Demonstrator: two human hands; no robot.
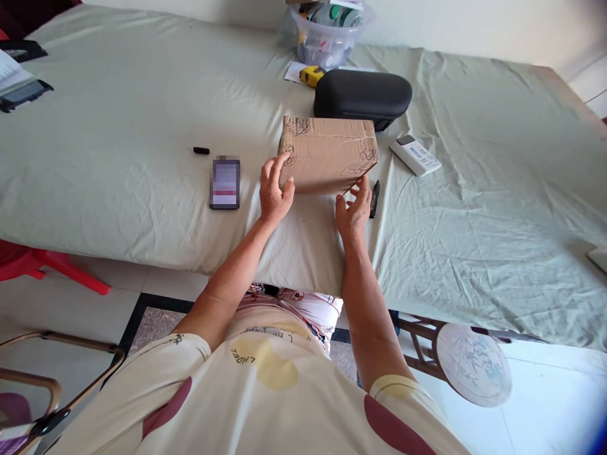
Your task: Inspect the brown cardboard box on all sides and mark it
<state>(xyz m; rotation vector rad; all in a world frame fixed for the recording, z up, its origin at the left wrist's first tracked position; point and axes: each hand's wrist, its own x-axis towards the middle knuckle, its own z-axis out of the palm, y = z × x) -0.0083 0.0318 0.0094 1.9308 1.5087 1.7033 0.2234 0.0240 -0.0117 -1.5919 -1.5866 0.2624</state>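
Note:
A brown cardboard box [332,155] with scribbled black drawings near its corners stands on the cloth-covered table in front of me. My left hand [276,194] grips its left side, with fingers on the side edge and the thumb at the near face. At the lower right edge, my right hand [355,207] holds the box with bent fingers, some partly hidden beneath it. The box looks slightly tilted. Right beside my right hand lies a black marker pen [374,200]. Its likely cap, a small black cylinder [202,150], is left of the box, above a phone [224,183] with a blurred screen.
Behind the box sit a black zip case [363,95], a yellow tape measure [312,76] and a clear plastic tub [320,47] of items. A white remote-like device [416,156] lies to the right. Below the table are a round stool [474,363] and a red chair [52,262].

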